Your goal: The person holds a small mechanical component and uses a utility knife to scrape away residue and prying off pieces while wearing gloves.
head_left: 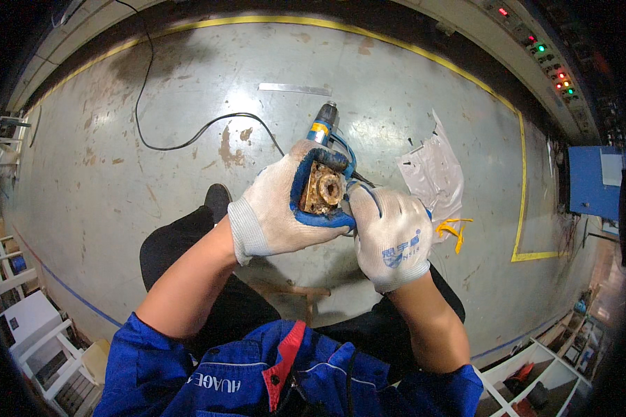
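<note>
Head view. The left hand (268,198), gloved, is clenched around a rusty metal block (320,191) with a raised round boss; fingers and thumb wrap its sides and the bore faces up. The block is held off the floor (431,83), above its middle and well inside the yellow line along the far edge. The right hand (389,236), also gloved, has its fingers curled just beside the block's right side; whether it grips anything cannot be told, as the fingertips are hidden.

Caution: the flaking, soiled surface may let the block turn or slip in the coated glove if the left grip loosens. A dropped block could strike the power drill (318,128), which lies just beyond the hands, or land between the legs.

Caution: the black cable (247,113) runs loosely from the far left edge toward the hands. A snag there could trip the wearer or pull on any tool connected to it.

Caution: small dark screws (407,163) lie loose on the white plastic sheet (435,181), toward the floor's right edge. Disturbing the sheet could scatter them.
</note>
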The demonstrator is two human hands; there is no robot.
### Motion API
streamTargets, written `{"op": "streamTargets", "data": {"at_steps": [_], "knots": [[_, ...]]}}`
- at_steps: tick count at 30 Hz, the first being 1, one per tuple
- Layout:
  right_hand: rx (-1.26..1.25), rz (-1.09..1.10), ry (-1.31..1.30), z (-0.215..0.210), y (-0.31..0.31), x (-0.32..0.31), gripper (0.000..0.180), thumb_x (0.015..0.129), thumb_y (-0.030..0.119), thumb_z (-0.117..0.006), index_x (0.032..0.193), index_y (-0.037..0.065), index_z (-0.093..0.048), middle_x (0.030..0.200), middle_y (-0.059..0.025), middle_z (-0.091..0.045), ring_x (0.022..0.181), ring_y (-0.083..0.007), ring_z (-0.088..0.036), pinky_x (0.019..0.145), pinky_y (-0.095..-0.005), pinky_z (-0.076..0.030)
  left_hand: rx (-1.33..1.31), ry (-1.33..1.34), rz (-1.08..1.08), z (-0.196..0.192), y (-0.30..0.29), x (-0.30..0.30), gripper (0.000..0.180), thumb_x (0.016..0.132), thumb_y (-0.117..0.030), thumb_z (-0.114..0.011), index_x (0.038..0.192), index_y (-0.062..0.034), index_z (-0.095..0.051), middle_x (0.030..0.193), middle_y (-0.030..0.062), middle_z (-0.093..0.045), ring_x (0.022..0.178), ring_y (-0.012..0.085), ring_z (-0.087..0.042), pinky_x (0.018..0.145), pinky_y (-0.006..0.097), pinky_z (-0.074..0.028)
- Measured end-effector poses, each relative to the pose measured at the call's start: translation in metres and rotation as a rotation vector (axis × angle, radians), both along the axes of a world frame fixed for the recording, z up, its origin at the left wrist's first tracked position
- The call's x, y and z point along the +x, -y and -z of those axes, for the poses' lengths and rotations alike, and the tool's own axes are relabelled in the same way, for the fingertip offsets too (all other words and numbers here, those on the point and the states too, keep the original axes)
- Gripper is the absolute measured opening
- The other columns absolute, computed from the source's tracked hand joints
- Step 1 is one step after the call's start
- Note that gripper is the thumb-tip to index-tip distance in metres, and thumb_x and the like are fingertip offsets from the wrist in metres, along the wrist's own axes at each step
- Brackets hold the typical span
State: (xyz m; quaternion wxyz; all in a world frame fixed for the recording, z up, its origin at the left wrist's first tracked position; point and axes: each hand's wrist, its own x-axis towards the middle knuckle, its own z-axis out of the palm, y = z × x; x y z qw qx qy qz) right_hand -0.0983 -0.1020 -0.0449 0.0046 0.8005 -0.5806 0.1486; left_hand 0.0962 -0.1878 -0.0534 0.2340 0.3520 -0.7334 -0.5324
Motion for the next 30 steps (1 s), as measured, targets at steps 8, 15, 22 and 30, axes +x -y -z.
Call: {"op": "streamTargets", "data": {"at_steps": [8,15,22,30], "knots": [[-0.005,0.055,0.006,0.003,-0.003,0.008,0.035,0.072,0.01,-0.067,0.106,0.002,-0.067,0.084,-0.015,-0.066,0.073,-0.033,-0.066,0.064,-0.0439,-0.053,-0.058,0.071,0.058,-0.009,0.002,0.002,0.078,0.074,-0.031,-0.09,0.13,-0.0001,-0.046,0.109,0.0192,-0.069,0.1,0.0315,-0.073,0.088,0.039,-0.058],[-0.043,0.125,0.017,0.006,-0.006,0.013,0.039,0.071,0.007,-0.067,0.109,0.002,-0.066,0.085,-0.0145,-0.065,0.072,-0.0332,-0.065,0.064,-0.0439,-0.053,0.114,0.03,0.023,-0.006,-0.005,-0.001,0.076,0.076,-0.029,-0.087,0.13,0.0026,-0.043,0.106,0.0197,-0.069,0.1,0.0331,-0.073,0.088,0.04,-0.057],[-0.059,0.148,0.066,0.006,-0.004,0.013,0.039,0.07,0.006,-0.067,0.109,0.001,-0.065,0.082,-0.0156,-0.064,0.07,-0.0351,-0.064,0.062,-0.0461,-0.052,0.08,-0.107,-0.028,0.006,-0.012,-0.007,0.07,0.077,-0.026,-0.085,0.128,0.0022,-0.047,0.109,0.0198,-0.067,0.1,0.032,-0.071,0.089,0.04,-0.056],[0.002,0.226,0.079,0.006,0.0,0.018,0.041,0.072,0.007,-0.07,0.111,0.0,-0.065,0.085,-0.0182,-0.066,0.073,-0.0384,-0.066,0.066,-0.0472,-0.054,0.093,-0.1,-0.123,0.006,-0.021,-0.014,0.058,0.078,-0.014,-0.083,0.124,-0.0001,-0.051,0.107,0.0106,-0.062,0.098,0.019,-0.063,0.089,0.033,-0.053]]}}
